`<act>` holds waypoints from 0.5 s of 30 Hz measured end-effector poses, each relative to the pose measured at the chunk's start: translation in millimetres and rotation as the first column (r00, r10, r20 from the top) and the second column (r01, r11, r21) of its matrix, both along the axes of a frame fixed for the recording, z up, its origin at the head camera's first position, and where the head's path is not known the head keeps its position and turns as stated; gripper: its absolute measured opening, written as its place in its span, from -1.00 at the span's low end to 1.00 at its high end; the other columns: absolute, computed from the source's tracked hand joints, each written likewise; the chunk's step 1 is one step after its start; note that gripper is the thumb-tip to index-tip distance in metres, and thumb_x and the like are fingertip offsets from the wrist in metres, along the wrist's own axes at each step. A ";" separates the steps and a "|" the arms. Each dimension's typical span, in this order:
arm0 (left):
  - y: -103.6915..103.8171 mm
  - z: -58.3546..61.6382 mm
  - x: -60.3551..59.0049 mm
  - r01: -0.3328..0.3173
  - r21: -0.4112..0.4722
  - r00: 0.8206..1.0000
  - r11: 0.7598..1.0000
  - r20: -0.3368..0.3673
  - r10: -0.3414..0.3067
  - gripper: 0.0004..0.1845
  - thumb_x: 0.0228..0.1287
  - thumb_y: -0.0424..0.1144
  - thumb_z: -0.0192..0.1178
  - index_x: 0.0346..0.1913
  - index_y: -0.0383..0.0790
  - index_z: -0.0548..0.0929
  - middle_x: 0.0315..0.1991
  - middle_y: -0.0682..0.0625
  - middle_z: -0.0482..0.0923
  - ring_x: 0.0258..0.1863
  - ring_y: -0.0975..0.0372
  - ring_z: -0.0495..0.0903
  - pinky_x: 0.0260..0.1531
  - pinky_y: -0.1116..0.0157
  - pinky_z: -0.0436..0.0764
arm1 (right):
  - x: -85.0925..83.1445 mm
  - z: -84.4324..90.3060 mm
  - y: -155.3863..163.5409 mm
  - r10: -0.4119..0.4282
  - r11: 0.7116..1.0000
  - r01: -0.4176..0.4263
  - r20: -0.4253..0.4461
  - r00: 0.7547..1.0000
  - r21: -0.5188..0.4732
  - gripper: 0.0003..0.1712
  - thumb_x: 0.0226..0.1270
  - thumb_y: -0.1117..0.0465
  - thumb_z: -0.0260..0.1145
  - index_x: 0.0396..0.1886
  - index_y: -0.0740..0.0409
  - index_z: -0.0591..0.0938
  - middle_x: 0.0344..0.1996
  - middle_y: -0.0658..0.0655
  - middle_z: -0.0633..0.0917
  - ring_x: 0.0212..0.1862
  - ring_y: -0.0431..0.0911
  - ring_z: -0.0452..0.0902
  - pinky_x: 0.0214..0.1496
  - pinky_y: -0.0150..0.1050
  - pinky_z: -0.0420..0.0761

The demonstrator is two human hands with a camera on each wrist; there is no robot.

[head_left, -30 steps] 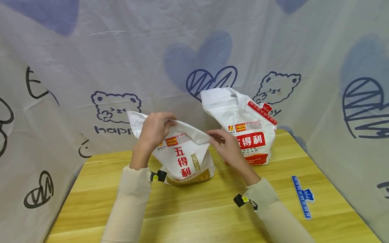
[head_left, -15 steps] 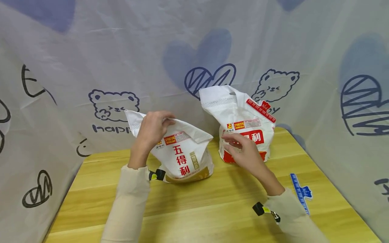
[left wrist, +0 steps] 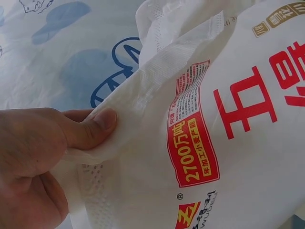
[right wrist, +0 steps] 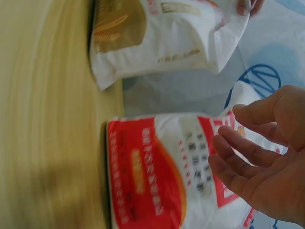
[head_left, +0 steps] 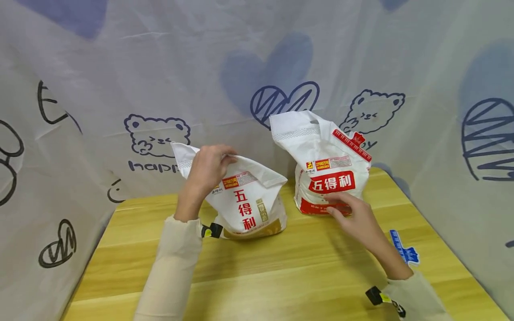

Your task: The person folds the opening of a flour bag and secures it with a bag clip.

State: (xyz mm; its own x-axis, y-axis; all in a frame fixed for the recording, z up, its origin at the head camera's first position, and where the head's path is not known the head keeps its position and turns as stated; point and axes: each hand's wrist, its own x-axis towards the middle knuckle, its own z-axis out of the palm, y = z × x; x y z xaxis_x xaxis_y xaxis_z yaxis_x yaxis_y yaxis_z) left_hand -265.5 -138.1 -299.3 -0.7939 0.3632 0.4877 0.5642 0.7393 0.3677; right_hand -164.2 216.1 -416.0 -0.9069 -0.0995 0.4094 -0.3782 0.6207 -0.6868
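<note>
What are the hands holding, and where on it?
The left hand pinches the gold-labelled flour bag by its folded top edge. The right hand is open in front of the red-labelled bag, holding nothing.

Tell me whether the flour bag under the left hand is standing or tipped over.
Standing. The flour bag sits base-down on the table, leaning slightly, while the left hand pinches its folded top edge.

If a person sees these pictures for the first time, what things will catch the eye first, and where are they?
Two white flour bags with red lettering stand on the wooden table: the near bag at the centre, the far bag behind it to the right. The left hand pinches the near bag's folded top, and the right hand reaches with relaxed fingers to the far bag's lower front. Behind them hangs a pale cloth printed with bears and hearts.
</note>
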 end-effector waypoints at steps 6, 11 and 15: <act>3.3 -1.7 -0.3 0.001 -0.005 1.000 1.000 -0.004 -0.001 -0.88 0.36 -0.33 0.35 -0.10 -0.23 0.81 -0.13 -0.13 0.78 -0.19 0.02 0.75 -0.21 0.13 0.71 | 12.3 -15.7 22.3 -0.016 0.998 0.018 -0.032 0.999 0.064 -0.69 0.29 0.47 0.44 0.02 0.28 0.69 -0.06 0.22 0.75 -0.02 0.14 0.69 -0.02 0.06 0.73; 0.6 0.8 -2.3 0.008 0.001 1.000 1.000 -0.023 -0.008 -0.88 0.36 -0.34 0.36 -0.12 -0.24 0.82 -0.15 -0.12 0.79 -0.21 0.03 0.75 -0.24 0.14 0.71 | 16.5 -21.0 36.9 -0.045 0.995 0.045 -0.002 0.999 0.093 -0.73 0.33 0.43 0.43 0.01 0.29 0.69 -0.05 0.25 0.75 0.03 0.21 0.66 -0.01 0.22 0.68; -0.2 2.2 -2.2 0.006 0.008 1.000 1.000 -0.013 -0.006 -0.88 0.36 -0.34 0.36 -0.11 -0.24 0.82 -0.15 -0.12 0.79 -0.20 0.04 0.75 -0.23 0.15 0.70 | 20.7 -26.1 49.2 -0.076 0.991 0.071 0.036 0.996 0.117 -0.70 0.37 0.41 0.40 0.07 0.30 0.67 -0.01 0.29 0.74 0.06 0.24 0.65 0.01 0.24 0.67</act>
State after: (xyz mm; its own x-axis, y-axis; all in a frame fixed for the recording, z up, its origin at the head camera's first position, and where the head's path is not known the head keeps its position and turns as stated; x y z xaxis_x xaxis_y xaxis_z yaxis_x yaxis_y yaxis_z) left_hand -267.7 -138.3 -297.0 -0.7854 0.3639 0.5008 0.5731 0.7332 0.3661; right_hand -143.6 265.3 -442.1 -0.9291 -0.0767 0.3619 -0.3021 0.7220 -0.6225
